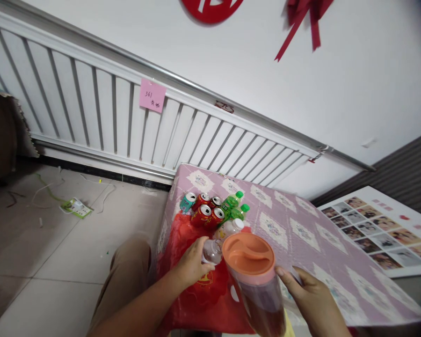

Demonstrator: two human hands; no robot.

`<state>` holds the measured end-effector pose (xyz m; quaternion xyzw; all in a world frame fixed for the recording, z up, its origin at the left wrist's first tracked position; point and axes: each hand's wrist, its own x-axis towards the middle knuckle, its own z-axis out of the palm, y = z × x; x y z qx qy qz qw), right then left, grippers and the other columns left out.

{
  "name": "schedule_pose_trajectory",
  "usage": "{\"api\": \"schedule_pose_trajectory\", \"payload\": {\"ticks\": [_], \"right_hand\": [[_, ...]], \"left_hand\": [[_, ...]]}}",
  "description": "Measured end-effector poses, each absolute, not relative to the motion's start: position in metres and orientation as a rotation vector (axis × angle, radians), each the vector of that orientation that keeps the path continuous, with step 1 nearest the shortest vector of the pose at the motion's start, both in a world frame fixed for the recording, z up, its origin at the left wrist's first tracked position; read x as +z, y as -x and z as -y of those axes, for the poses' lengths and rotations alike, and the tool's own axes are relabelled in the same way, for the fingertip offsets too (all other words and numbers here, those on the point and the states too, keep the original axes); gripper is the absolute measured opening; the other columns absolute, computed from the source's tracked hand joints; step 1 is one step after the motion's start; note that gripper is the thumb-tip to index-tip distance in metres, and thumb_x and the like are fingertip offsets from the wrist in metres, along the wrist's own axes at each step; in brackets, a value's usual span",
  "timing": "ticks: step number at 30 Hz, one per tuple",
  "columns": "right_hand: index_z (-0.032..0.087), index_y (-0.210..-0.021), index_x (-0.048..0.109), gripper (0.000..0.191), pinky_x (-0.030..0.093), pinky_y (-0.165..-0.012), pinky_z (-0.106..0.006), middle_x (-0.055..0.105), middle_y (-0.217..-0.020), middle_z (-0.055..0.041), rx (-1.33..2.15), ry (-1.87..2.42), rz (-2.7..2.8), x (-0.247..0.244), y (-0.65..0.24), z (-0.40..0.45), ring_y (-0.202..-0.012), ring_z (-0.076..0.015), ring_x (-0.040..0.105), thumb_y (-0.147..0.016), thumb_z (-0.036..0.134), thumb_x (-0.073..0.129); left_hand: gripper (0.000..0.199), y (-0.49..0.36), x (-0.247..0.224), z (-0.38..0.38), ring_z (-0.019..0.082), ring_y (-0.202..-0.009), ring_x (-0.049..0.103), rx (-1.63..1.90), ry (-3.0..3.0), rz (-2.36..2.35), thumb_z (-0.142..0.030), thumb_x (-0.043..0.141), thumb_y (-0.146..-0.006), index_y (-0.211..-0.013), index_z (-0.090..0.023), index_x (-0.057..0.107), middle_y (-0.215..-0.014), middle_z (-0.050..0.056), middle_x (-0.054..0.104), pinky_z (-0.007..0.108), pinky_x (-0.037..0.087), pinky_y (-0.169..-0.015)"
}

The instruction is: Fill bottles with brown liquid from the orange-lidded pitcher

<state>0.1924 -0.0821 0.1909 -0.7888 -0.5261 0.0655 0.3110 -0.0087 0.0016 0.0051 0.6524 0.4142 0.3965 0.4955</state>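
Note:
My left hand [192, 262] is wrapped round a small clear bottle [212, 252], tilted with its mouth toward the pitcher. The fingers of my right hand [303, 290] are closed on the handle of a large clear pitcher [261, 299] with an orange lid [249, 253]. Brown liquid shows inside the pitcher. The bottle's mouth is near the lid's left rim; whether they touch is unclear. Just beyond stand a white-capped bottle [228, 228], several red cans [200, 215], a teal can [188, 202] and two green bottles [237, 213].
A red plastic bag [185, 238] lies on the patterned tablecloth [270, 229]. Behind the table is a white radiator [182, 133] with a pink note [152, 95]. A photo board [382, 229] stands at the right. A power strip [76, 207] lies on the floor.

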Motion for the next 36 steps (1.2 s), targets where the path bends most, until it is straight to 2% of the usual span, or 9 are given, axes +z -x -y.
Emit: {"api": "schedule_pose_trajectory", "payload": {"ticks": [5,16,27,36], "right_hand": [[0.022,-0.050,0.047,0.040,0.033,-0.048,-0.024,0.040,-0.047,0.0051,0.202,2.101,1.407,0.191,-0.194,0.082,-0.049,-0.0131,0.039,-0.070,0.054,0.059],[0.023,-0.047,0.047,0.039,0.040,-0.046,-0.025,0.049,-0.047,0.0022,0.258,2.186,1.486,0.193,-0.209,0.079,-0.050,-0.0168,0.048,-0.066,0.055,0.061],[0.024,-0.048,0.042,0.041,0.041,-0.047,-0.025,0.048,-0.048,0.0020,0.225,2.241,1.515,0.194,-0.207,0.078,-0.052,-0.0172,0.048,-0.069,0.057,0.057],[0.023,-0.049,0.047,0.039,0.041,-0.047,-0.024,0.050,-0.049,0.0023,0.219,2.215,1.528,0.194,-0.207,0.078,-0.052,-0.0165,0.050,-0.069,0.054,0.057]], "left_hand": [[0.082,0.008,0.004,-0.001,0.028,-0.125,0.050,0.960,-1.575,-1.009,-0.013,0.077,-0.062,-0.135,-0.022,0.040,-0.138,0.013,0.052,0.042,0.038,-0.108],[0.082,0.009,0.004,-0.002,0.027,-0.123,0.052,0.963,-1.576,-1.002,-0.012,0.077,-0.062,-0.134,-0.020,0.040,-0.136,0.014,0.053,0.042,0.039,-0.106],[0.081,0.009,0.005,-0.001,0.028,-0.124,0.051,0.972,-1.570,-0.991,-0.012,0.077,-0.062,-0.134,-0.021,0.040,-0.137,0.014,0.053,0.042,0.039,-0.107],[0.081,0.009,0.003,-0.002,0.027,-0.124,0.051,0.974,-1.568,-0.988,-0.012,0.076,-0.062,-0.134,-0.020,0.040,-0.136,0.014,0.053,0.042,0.039,-0.106]]}}
